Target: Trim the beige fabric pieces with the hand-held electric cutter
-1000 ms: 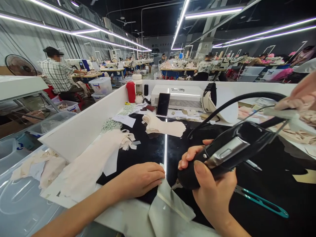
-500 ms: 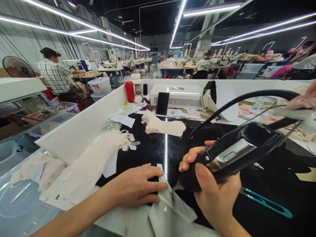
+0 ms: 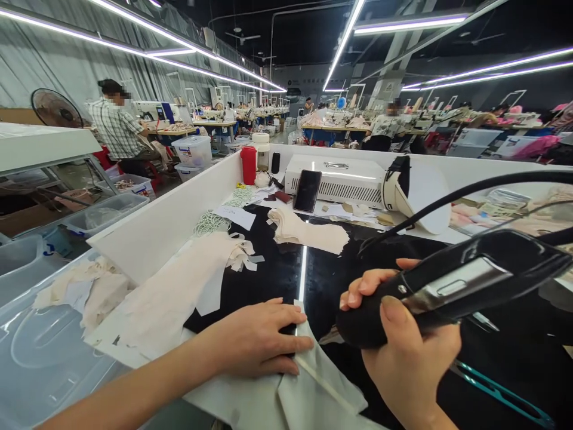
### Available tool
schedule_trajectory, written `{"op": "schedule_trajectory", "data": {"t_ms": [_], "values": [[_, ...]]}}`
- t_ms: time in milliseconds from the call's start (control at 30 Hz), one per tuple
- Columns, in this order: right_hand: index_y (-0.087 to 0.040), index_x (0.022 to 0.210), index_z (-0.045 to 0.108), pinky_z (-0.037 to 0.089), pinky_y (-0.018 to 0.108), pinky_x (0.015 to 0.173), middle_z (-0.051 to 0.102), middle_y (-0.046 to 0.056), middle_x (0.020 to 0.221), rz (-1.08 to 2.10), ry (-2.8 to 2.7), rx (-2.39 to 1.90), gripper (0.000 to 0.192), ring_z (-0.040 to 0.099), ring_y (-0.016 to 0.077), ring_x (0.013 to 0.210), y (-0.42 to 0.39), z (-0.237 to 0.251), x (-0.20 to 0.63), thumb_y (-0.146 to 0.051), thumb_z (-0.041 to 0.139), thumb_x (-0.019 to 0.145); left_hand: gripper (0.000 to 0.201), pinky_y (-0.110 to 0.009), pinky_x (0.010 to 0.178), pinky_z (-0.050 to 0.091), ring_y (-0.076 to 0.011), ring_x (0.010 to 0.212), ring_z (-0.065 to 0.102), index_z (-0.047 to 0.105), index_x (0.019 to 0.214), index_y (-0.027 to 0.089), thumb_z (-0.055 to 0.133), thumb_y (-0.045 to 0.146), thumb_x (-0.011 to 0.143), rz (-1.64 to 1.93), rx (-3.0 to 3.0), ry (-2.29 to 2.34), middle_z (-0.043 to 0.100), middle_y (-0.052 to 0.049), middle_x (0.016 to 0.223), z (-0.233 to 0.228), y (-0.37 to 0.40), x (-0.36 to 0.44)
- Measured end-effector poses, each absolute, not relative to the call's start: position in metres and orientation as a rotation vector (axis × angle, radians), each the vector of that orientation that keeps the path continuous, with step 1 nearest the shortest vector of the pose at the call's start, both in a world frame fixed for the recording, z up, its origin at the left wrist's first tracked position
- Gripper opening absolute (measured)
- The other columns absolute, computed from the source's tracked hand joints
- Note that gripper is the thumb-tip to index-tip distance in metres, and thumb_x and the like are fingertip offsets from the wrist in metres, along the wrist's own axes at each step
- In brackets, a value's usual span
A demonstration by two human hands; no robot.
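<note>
**stitchfan:** Head view, and that's the only one. What's going on around that black handheld tool [image 3: 447,286]?

**benchrat:** Right hand [image 3: 403,352] has its fingers [image 3: 364,283] clenched around the rounded front end of the tool, thumb pressed on top. The tool's body slants up and away to the right of the hand, with a silver panel on its side, and a black cable [image 3: 447,200] arcs off above it. Its tip sits just beside the pale fabric piece [image 3: 313,382], can't tell whether it actually touches.

**stitchfan:** And the other hand?

**benchrat:** Left hand [image 3: 257,340] lies flat left of the tool, fingers released and spread, pressing down on that fabric piece, which lies on the glossy black table [image 3: 277,275]. So it's not gripping anything, just pinning it.

**stitchfan:** Anything else near the tool?

**benchrat:** Teal thread snips [image 3: 501,391] lie on the table below it, to the right of the hand. Beyond the tool there's a stack of cream fabric [image 3: 308,233], further back a white machine box [image 3: 340,179] with a phone [image 3: 307,190] leaning on it, and a red bottle [image 3: 249,165] to its left. Far left of the tool, a loose heap of cream cloth [image 3: 179,292] along a white divider wall [image 3: 170,221]. Other people sit at tables well behind.
</note>
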State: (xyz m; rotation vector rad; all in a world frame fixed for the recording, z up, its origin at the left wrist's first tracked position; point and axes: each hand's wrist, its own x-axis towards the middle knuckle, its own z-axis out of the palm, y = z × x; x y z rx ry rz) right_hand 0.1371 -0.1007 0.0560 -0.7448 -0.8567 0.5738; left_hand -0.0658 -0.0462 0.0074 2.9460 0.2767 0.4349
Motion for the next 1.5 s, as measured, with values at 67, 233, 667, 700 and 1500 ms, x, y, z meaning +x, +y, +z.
{"op": "schedule_trajectory", "data": {"t_ms": [67, 233, 667, 700, 1500], "values": [[-0.026, 0.116, 0.062, 0.059, 0.032, 0.058, 0.068, -0.004, 0.078, 0.576, -0.850, -0.746, 0.041, 0.064, 0.0159, 0.061, -0.098, 0.056, 0.136, -0.031, 0.087, 0.084, 0.038, -0.047, 0.120, 0.048, -0.0273, 0.137, 0.061, 0.065, 0.139, 0.021, 0.061, 0.046, 0.110, 0.447, 2.943, 0.275, 0.063, -0.015, 0.141, 0.006, -0.047, -0.064], [-0.026, 0.113, 0.062, 0.060, 0.033, 0.057, 0.068, -0.004, 0.075, 0.565, -0.842, -0.788, 0.039, 0.064, 0.0160, 0.059, -0.098, 0.059, 0.134, -0.028, 0.085, 0.082, 0.037, -0.042, 0.119, 0.049, -0.0250, 0.132, 0.063, 0.067, 0.136, 0.022, 0.064, 0.046, 0.108, 0.490, 2.956, 0.285, 0.065, -0.012, 0.137, 0.006, -0.048, -0.061], [-0.026, 0.107, 0.063, 0.059, 0.031, 0.051, 0.068, -0.005, 0.070, 0.582, -0.810, -0.807, 0.039, 0.062, 0.0169, 0.056, -0.089, 0.066, 0.133, -0.023, 0.085, 0.074, 0.036, -0.039, 0.110, 0.055, -0.0255, 0.125, 0.066, 0.071, 0.131, 0.022, 0.064, 0.048, 0.108, 0.572, 2.997, 0.269, 0.067, -0.013, 0.134, 0.001, -0.049, -0.055], [-0.027, 0.107, 0.063, 0.059, 0.031, 0.051, 0.068, -0.006, 0.070, 0.586, -0.807, -0.811, 0.039, 0.062, 0.0169, 0.056, -0.088, 0.066, 0.133, -0.023, 0.085, 0.074, 0.036, -0.040, 0.110, 0.055, -0.0254, 0.125, 0.066, 0.071, 0.131, 0.022, 0.063, 0.049, 0.109, 0.574, 2.997, 0.267, 0.067, -0.013, 0.134, 0.000, -0.049, -0.054], [-0.029, 0.114, 0.058, 0.058, 0.036, 0.080, 0.070, -0.002, 0.098, 0.402, -1.103, -0.981, 0.027, 0.067, 0.0166, 0.079, -0.078, 0.049, 0.170, -0.049, 0.068, 0.099, 0.035, -0.026, 0.100, 0.055, -0.0203, 0.116, 0.072, 0.072, 0.131, 0.032, 0.059, 0.013, 0.105, 0.545, 2.573, 0.676, 0.071, -0.002, 0.131, -0.010, -0.047, -0.056]]}}
